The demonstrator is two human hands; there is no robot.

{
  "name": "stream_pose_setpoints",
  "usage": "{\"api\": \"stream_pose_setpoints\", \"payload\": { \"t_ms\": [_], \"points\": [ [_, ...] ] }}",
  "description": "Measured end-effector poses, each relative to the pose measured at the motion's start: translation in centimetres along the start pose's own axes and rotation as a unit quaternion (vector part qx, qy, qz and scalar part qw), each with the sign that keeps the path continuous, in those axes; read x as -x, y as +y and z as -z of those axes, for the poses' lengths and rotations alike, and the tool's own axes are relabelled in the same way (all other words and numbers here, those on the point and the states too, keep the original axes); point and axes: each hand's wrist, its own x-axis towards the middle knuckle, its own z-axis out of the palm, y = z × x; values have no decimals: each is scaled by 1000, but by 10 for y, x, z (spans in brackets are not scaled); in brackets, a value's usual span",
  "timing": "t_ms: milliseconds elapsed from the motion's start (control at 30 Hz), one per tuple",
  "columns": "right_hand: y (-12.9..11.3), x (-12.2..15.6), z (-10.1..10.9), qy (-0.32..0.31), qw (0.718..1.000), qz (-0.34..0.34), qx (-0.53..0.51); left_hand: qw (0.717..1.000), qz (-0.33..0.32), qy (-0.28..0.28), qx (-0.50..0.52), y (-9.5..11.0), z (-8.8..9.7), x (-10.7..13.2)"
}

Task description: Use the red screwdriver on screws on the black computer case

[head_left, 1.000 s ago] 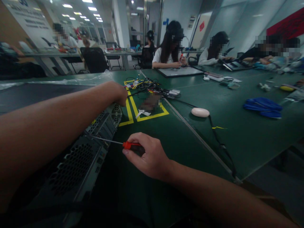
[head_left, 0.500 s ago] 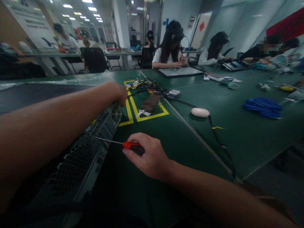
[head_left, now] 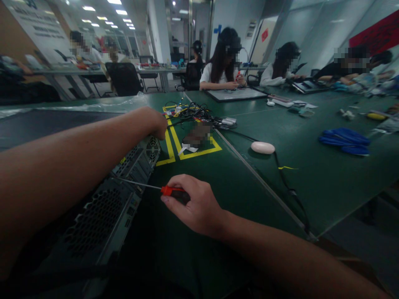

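My right hand (head_left: 198,205) is closed around the dark and red handle of a screwdriver (head_left: 167,190). The thin metal shaft points left, and its tip end meets the back panel of a desktop computer case (head_left: 137,174), though the exact contact point is hard to make out. That case stands at the left, showing a honeycomb vent, ports and a round fan grille. My left arm reaches across above the panel. At its far end my left hand (head_left: 156,120) rests by the corner of the case near the grille, with its fingers hidden from view.
Tangled black cables (head_left: 195,111) and a dark phone-like object (head_left: 197,135) lie beyond, by yellow tape marks (head_left: 199,154). To the right are a pale oval case (head_left: 262,147), a black cord (head_left: 285,182) and a blue cloth bundle (head_left: 344,140). Several people sit farther back.
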Motion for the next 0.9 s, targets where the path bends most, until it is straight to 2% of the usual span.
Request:
{"api": "stream_pose_setpoints", "payload": {
  "t_ms": [100, 133, 400, 600, 900],
  "points": [
    [0, 0, 0, 2, 1000, 3, -1, 995, 25, -74, -63, 4, 3, 2],
    [0, 0, 0, 1, 1000, -1, 0, 994, 25, -82, -70, 5, 4, 2],
    [-1, -1, 2, 3, 1000, 5, -11, 995, 6, -73, -70, 3, 3, 5],
    [1, 1, 0, -4, 1000, -13, 1, 995, 35, -84, -38, 7, 7, 8],
    [-1, 2, 0, 16, 1000, -3, 0, 996, 29, -76, -22, 6, 6, 8]
  ]
}}
